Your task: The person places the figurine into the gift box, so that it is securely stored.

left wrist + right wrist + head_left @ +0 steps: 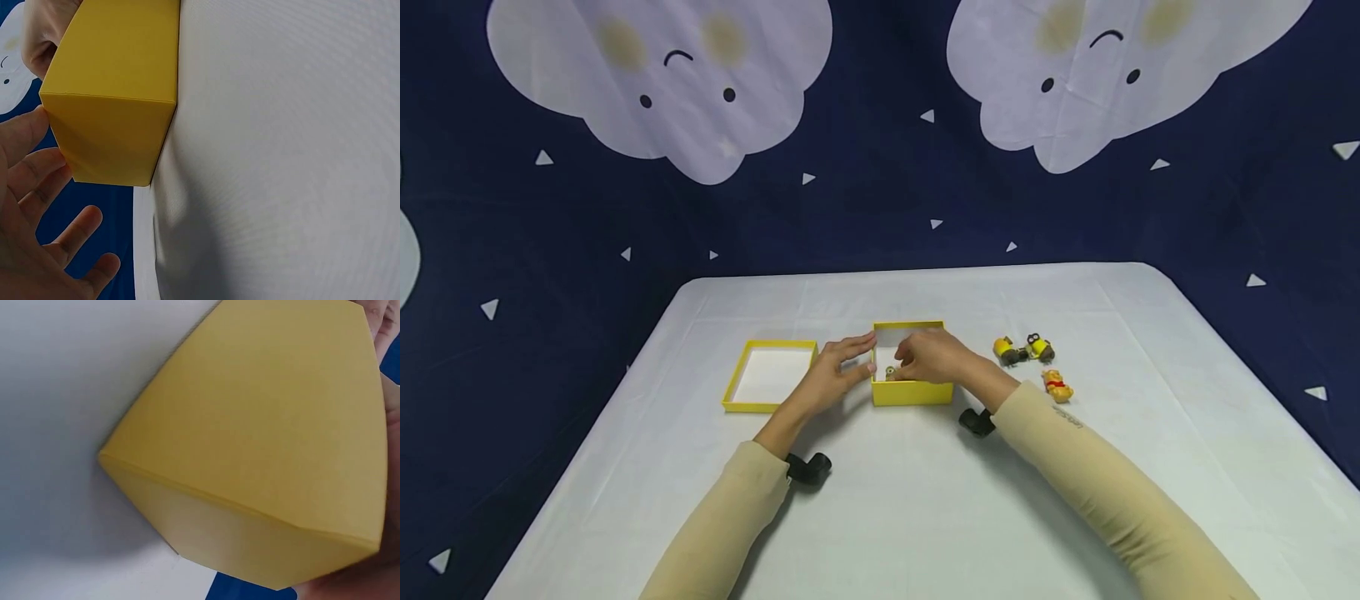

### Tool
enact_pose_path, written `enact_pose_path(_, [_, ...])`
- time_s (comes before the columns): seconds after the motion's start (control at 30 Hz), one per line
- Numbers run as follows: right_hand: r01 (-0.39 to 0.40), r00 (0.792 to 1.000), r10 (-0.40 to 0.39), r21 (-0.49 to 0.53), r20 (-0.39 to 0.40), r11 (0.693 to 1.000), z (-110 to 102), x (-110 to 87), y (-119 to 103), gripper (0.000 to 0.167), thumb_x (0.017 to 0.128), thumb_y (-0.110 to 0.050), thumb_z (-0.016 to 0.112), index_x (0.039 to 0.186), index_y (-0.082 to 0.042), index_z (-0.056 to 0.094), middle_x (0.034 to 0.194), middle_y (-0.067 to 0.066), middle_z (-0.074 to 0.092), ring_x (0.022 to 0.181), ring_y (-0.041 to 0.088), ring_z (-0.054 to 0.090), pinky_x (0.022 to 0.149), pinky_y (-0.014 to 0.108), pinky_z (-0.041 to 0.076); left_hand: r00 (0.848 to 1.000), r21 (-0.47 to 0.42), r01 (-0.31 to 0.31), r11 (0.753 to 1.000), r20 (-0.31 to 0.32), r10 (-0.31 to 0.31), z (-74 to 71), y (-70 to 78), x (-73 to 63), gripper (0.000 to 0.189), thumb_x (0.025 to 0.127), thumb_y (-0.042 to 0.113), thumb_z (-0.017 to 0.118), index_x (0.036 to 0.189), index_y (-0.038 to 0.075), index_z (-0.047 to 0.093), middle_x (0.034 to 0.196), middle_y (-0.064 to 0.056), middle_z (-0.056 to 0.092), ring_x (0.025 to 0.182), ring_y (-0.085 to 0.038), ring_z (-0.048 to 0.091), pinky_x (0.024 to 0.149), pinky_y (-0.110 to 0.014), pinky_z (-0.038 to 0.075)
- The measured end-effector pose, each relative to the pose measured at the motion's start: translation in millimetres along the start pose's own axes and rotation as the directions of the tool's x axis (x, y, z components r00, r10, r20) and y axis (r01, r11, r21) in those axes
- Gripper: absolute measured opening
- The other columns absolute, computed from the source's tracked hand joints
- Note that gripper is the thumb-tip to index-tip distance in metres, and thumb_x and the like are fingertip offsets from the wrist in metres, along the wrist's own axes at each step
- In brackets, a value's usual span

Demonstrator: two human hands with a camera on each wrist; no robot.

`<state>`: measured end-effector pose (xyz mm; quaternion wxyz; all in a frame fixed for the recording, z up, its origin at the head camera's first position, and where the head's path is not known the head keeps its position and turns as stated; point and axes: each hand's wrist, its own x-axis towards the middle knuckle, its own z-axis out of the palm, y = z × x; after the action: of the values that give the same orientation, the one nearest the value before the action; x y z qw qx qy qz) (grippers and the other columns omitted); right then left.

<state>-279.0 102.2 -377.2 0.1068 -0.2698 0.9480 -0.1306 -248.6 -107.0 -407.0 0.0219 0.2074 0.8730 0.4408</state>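
Note:
A yellow open-topped box (912, 393) with a white inside stands mid-table in the head view. My left hand (838, 372) is at its left side, fingers spread and fairly straight, some fingertips touching the box wall. In the left wrist view those fingers (53, 164) meet the yellow box (112, 137). From the right, my right hand (934, 354) reaches over the rim into the box with bent fingers. At its fingertips a small yellowish toy figure (891, 372) shows, seemingly pinched; the grip is partly hidden. The right wrist view shows mostly the box (262, 419).
A yellow-rimmed lid (771, 408), white inside, lies left of the box. Two minion toy figures (1006, 350) lie to the right, with a Winnie the Pooh figure (1057, 386) in front of them. White cloth covers the table (880, 517); a dark-blue cloud-print cloth hangs behind.

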Motion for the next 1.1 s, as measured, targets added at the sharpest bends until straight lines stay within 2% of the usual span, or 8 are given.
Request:
enact_pose_path(0.1, [0.008, 1.0, -0.007, 0.031, -0.028, 1.0, -1, -2.3, 2, 0.05, 0.082, -0.048, 0.068, 0.116, -0.011, 0.067, 0.105, 0.0, 0.073, 0.098, 0.016, 0.067, 0.092, 0.038, 0.05, 1.0, 0.002, -0.011, 1.0, -0.003, 0.011, 0.0, -1.0, -0.4, 0.048, 0.092, 0.025, 0.061, 0.137, 0.01, 0.05, 0.147, 0.005, 0.044, 0.13, -0.025, 0.037, 0.109, -0.051, 0.032])
enact_pose_path(0.2, [0.013, 0.998, -0.009, 0.062, -0.061, 0.998, -3, -5.7, 3, 0.056, 0.08, -0.05, 0.069, 0.119, -0.01, 0.065, 0.108, 0.0, 0.072, 0.103, 0.019, 0.066, 0.098, 0.042, 0.046, 1.0, 0.002, -0.02, 1.0, -0.005, 0.02, 0.2, -2.7, -0.5, 0.049, 0.092, 0.026, 0.061, 0.136, 0.009, 0.05, 0.147, 0.004, 0.044, 0.13, -0.026, 0.037, 0.108, -0.051, 0.032])
enact_pose_path(0.4, [0.015, 0.99, 0.001, 0.111, -0.143, 0.994, -10, -14.7, 4, 0.06, 0.078, -0.049, 0.072, 0.122, -0.009, 0.063, 0.112, 0.002, 0.071, 0.11, 0.023, 0.063, 0.106, 0.048, 0.038, 1.0, 0.001, -0.002, 1.0, 0.002, 0.002, 0.0, -1.9, -0.7, 0.049, 0.092, 0.027, 0.061, 0.137, 0.01, 0.05, 0.148, 0.006, 0.043, 0.131, -0.024, 0.036, 0.11, -0.051, 0.031])
enact_pose_path(0.67, [0.037, 0.976, 0.001, 0.172, -0.219, 0.984, -15, -30.9, 6, 0.057, 0.079, -0.046, 0.072, 0.123, -0.012, 0.063, 0.119, 0.003, 0.068, 0.114, 0.025, 0.056, 0.102, 0.048, 0.038, 1.0, 0.001, 0.007, 1.0, 0.003, -0.007, -1.1, 0.6, -1.3, 0.049, 0.092, 0.027, 0.061, 0.137, 0.013, 0.05, 0.148, 0.006, 0.043, 0.132, -0.024, 0.036, 0.111, -0.05, 0.029])
enact_pose_path(0.9, [0.022, 0.959, 0.044, 0.232, -0.278, 0.972, -20, -52.1, 9, 0.06, 0.076, -0.045, 0.075, 0.126, -0.016, 0.061, 0.123, 0.002, 0.065, 0.113, 0.026, 0.055, 0.096, 0.046, 0.042, 1.0, 0.007, 0.007, 1.0, 0.001, -0.007, -1.0, 0.5, -1.0, 0.05, 0.092, 0.027, 0.061, 0.137, 0.01, 0.049, 0.148, 0.006, 0.043, 0.131, -0.024, 0.036, 0.111, -0.05, 0.03])
enact_pose_path(1.1, [-0.003, 0.946, 0.086, 0.259, -0.312, 0.966, -21, -72.5, 18, 0.06, 0.075, -0.046, 0.075, 0.127, -0.021, 0.06, 0.121, 0.007, 0.064, 0.111, 0.027, 0.056, 0.091, 0.046, 0.044, 1.0, -0.001, -0.002, 1.0, -0.001, 0.002, 0.0, -1.2, -0.6, 0.049, 0.092, 0.025, 0.061, 0.138, 0.01, 0.049, 0.148, 0.005, 0.042, 0.133, -0.025, 0.035, 0.111, -0.05, 0.029])
